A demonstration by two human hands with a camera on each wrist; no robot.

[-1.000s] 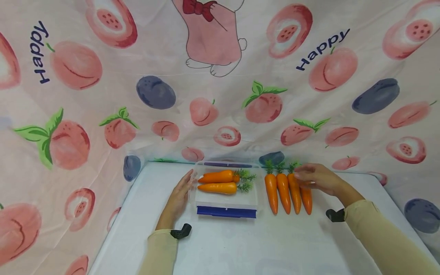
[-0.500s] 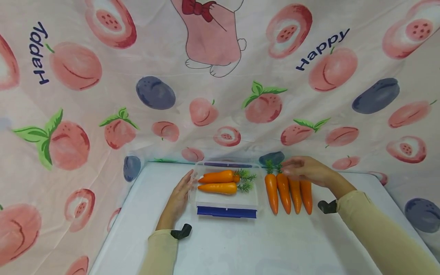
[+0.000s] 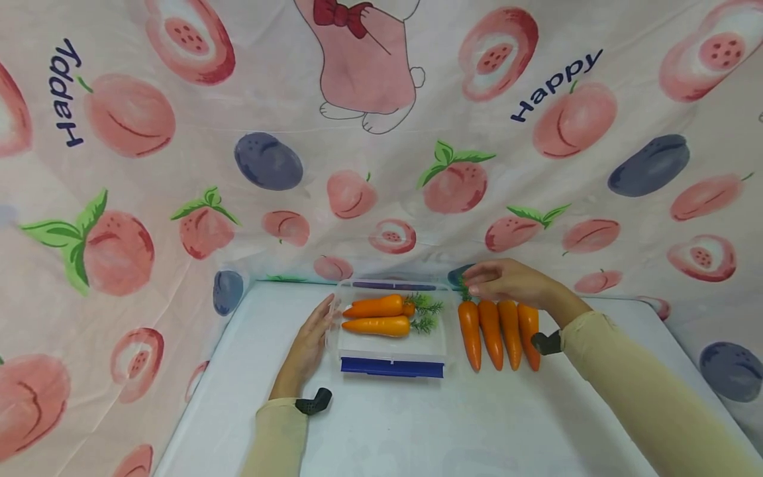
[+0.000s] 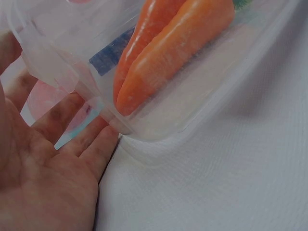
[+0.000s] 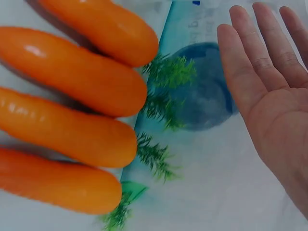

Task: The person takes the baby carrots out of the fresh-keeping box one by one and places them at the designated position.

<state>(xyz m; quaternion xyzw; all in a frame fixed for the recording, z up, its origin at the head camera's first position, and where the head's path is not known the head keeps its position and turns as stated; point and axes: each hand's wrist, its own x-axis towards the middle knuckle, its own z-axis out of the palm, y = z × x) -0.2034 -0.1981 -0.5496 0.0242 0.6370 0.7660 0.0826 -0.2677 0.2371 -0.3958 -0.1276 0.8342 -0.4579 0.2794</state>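
A clear plastic food box with blue clips stands on the table. Inside lie an upper carrot and a lower carrot, leafy ends to the right; an orange bit of another shows behind them. My left hand rests along the box's left wall, its fingers extended against the plastic. To the right of the box, several carrots lie side by side in a row, the leftmost carrot nearest it. Above their green tops is my right hand, fingers straight, palm empty in the right wrist view.
The white table ends at a back edge close behind the box and the carrot tops. A cloth printed with peaches hangs right behind that edge. A black wrist camera sits at the left cuff, another at the right.
My right hand has moved left across the carrot tops, from the rightmost carrots to above the leftmost ones. The left hand, the box and the carrots have stayed put.
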